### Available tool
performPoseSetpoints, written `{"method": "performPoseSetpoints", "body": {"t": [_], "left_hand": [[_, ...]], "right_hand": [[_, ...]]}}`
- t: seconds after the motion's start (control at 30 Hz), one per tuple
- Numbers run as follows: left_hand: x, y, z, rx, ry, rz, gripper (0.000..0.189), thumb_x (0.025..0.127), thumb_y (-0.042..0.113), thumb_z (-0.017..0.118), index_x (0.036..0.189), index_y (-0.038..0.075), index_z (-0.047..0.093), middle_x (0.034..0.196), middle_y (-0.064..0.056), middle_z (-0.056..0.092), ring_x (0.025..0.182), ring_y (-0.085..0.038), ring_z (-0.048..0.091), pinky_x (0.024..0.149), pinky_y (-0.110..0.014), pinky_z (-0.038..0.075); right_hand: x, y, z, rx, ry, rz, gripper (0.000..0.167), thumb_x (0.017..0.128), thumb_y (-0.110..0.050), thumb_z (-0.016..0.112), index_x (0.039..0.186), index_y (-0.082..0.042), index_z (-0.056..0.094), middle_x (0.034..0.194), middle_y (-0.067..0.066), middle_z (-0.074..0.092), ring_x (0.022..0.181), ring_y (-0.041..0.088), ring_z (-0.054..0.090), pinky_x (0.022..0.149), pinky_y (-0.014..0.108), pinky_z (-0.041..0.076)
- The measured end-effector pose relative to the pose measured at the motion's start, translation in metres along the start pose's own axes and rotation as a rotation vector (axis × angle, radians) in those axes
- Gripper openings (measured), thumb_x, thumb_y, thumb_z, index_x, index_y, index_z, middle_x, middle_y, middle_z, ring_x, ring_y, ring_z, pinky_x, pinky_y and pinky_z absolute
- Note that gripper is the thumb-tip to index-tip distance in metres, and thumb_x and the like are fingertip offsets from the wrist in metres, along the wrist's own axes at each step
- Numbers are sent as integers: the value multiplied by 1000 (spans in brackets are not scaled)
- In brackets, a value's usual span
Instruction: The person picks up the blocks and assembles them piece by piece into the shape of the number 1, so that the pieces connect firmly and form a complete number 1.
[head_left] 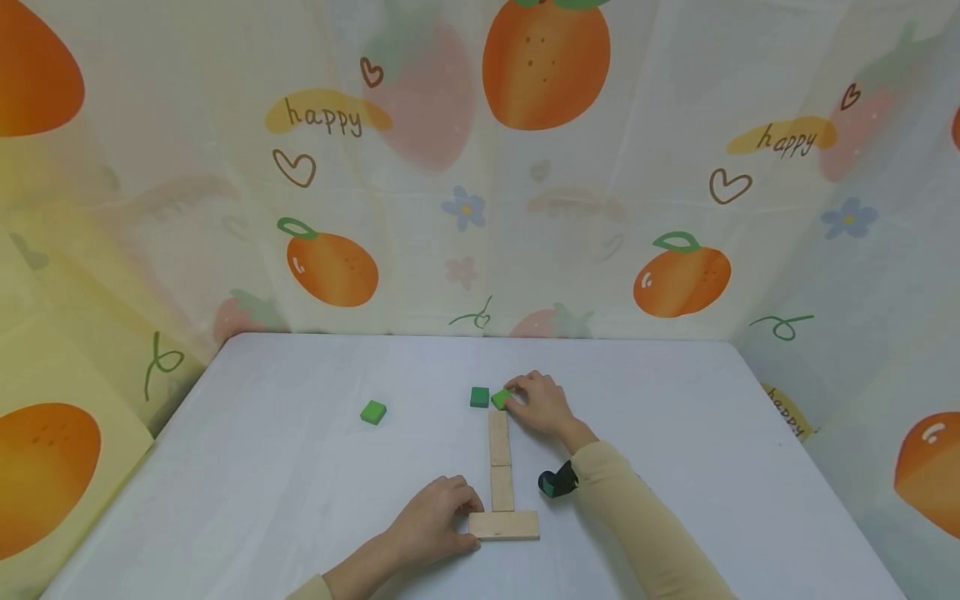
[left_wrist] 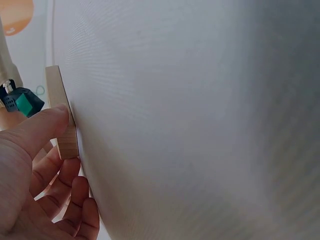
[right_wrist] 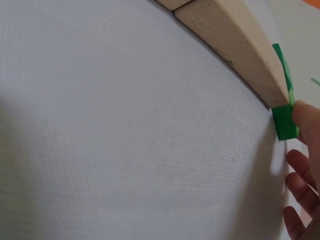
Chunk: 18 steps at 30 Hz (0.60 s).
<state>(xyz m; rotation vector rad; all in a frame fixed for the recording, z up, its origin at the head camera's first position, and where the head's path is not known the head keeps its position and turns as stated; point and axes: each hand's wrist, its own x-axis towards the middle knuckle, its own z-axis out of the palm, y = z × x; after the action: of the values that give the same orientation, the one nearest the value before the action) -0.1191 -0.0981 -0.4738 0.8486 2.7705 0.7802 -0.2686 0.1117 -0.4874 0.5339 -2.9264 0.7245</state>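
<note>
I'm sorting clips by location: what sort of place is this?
Probably an indoor filming or play corner: a white table, a fruit-printed backdrop behind and beside it, and wooden blocks laid out on top.

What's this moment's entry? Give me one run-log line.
left hand: grips crosswise plank | right hand: pinches light green block | dark green block: left of it, untouched | leftmost block: apart, untouched

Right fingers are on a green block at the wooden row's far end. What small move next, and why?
I'd probably have the right hand slightly turn the light green block it pinches, squaring it with the wooden row: in the head view the block looks askew at the row's far end, while the dark green block beside it looks straighter.
</note>
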Motion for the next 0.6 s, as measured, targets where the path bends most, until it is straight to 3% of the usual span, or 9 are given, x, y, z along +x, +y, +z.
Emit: {"method": "performPoseSetpoints", "body": {"t": [0.6], "left_hand": [[-1, 0, 0, 9, 4, 4, 29, 65, 27, 81, 88, 20, 65, 81, 16, 52, 75, 0, 43, 69, -20, 43]], "right_hand": [[-3, 1, 0, 6, 7, -26, 26, 85, -30, 62, 109, -19, 67, 99, 7, 57, 91, 25, 52, 72, 43, 42]]}}
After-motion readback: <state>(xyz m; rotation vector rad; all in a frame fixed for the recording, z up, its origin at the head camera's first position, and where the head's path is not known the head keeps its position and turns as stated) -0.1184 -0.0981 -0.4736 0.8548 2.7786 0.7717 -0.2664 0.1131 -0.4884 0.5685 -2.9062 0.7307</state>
